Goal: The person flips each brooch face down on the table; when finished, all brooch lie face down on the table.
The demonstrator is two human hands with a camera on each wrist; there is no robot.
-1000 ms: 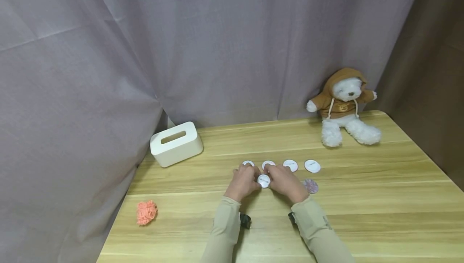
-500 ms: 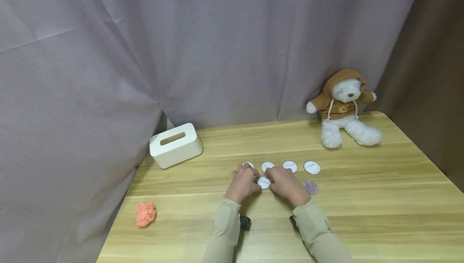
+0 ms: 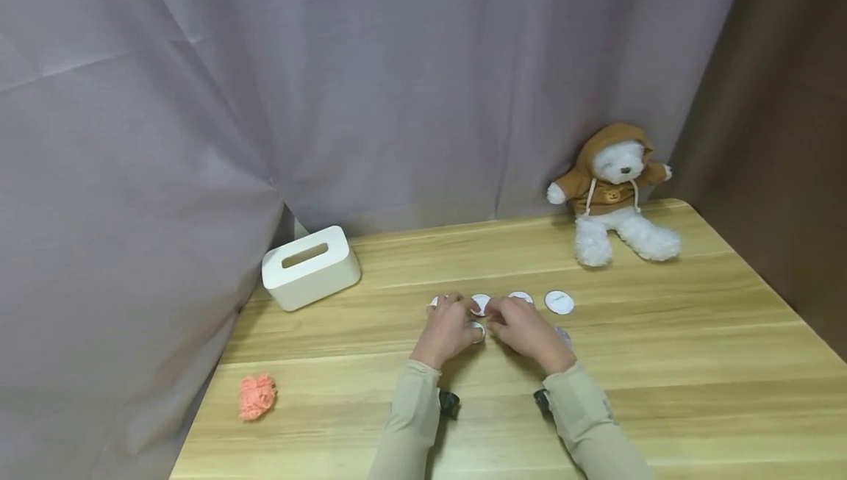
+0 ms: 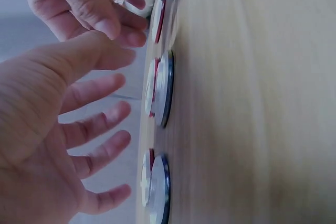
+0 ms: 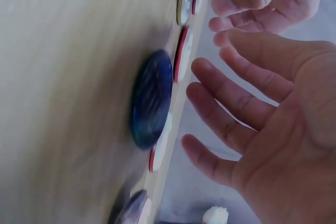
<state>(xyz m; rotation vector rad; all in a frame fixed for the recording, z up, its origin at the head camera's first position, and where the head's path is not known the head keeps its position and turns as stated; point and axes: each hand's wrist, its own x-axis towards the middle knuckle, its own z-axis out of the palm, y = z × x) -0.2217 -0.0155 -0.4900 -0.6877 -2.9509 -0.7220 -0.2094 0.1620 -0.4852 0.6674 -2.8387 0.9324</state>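
Note:
Round pin badges lie in two rows, most with white backs up. My left hand [image 3: 445,331] is over the left end of the rows, its fingers extended and spread in the left wrist view. Its thumb partly covers a front-row badge [image 3: 478,332]. To the right, my right hand [image 3: 531,334] hovers with loose, slightly bent fingers. Nothing shows in its grasp. Below it, in the right wrist view, a dark blue badge [image 5: 152,99] looks tilted and blurred; the head view hides it. A purplish badge [image 3: 563,336] shows partly behind the right hand.
The back row's rightmost badge [image 3: 559,302] is uncovered. A white tissue box [image 3: 311,268] stands at the back left, with a coral ruffled bundle [image 3: 256,396] nearer. A teddy bear in a brown hoodie [image 3: 612,197] sits at the back right, before the curtain [image 3: 397,98].
The head view has swung slightly right. My right hand has moved right, away from the left hand, and the left hand now covers more of the front badge between them.

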